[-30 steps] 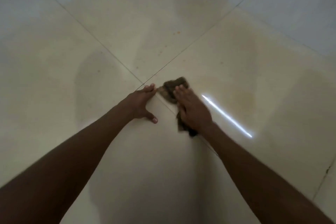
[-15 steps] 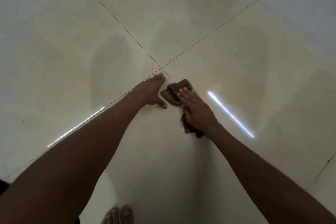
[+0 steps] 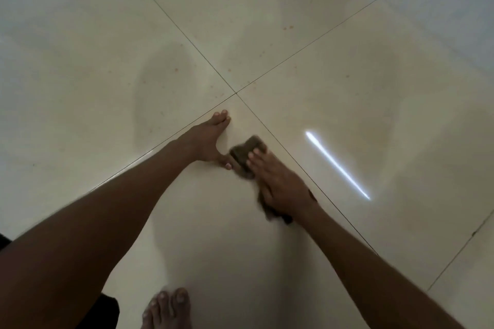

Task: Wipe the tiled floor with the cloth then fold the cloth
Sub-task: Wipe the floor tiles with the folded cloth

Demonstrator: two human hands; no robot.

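While wiping tiled floor [image 3: 334, 93] beside grout cross: brown cloth [image 3: 244, 153] pinned flat under outspread right hand [image 3: 279, 181], left hand [image 3: 209, 139] flat, bracing, grasping nothing; press evenly, overlap strokes, avoid bunching.

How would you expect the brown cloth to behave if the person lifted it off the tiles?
The cloth would probably sag limply: it lies bunched and creased under the right hand, not flat like a board. It likely weighs little, being small enough for one palm to cover most of it. On the glossy floor it should slide easily when pushed.
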